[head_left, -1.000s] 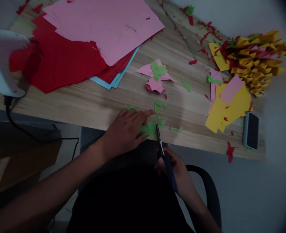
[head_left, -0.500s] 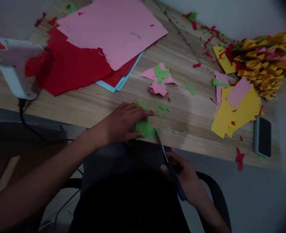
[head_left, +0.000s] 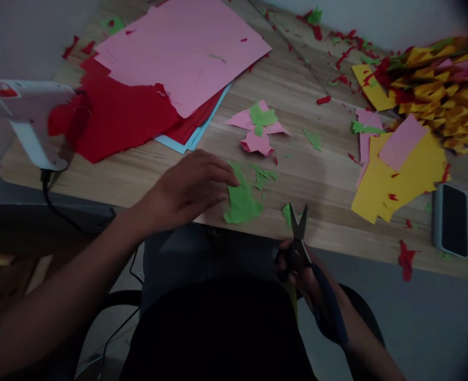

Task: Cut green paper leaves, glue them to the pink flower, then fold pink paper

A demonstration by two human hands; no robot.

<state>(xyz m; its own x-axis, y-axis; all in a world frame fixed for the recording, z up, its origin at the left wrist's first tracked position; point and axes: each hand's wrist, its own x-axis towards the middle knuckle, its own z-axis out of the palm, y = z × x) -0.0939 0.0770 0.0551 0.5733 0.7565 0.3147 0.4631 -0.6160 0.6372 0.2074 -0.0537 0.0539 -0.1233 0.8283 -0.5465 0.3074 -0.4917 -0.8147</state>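
My right hand (head_left: 311, 283) grips a pair of scissors (head_left: 298, 233) at the table's front edge, with the blades spread and pointing away from me. A small green paper scrap (head_left: 287, 214) lies beside the blade tips. My left hand (head_left: 192, 188) hovers with its fingers loosely apart at the left side of a green paper piece (head_left: 242, 201) lying on the table; whether a fingertip touches it I cannot tell. Just behind that piece are thin green clippings (head_left: 263, 177). Farther back sit pink cut-out shapes (head_left: 257, 142) with a green leaf-like piece (head_left: 262, 117) on top.
At left stands a white glue gun (head_left: 33, 121) with a cord, beside red crepe paper (head_left: 126, 116) and pink sheets (head_left: 194, 47). Yellow paper pieces (head_left: 412, 164), a phone (head_left: 450, 219) and a cluster of folded yellow paper (head_left: 448, 95) lie at right. Red and green scraps litter the back.
My left hand has lifted off the green paper and shifted left. My right hand has drawn the scissors rightward from the paper, and their blades have opened. The view has shifted slightly.
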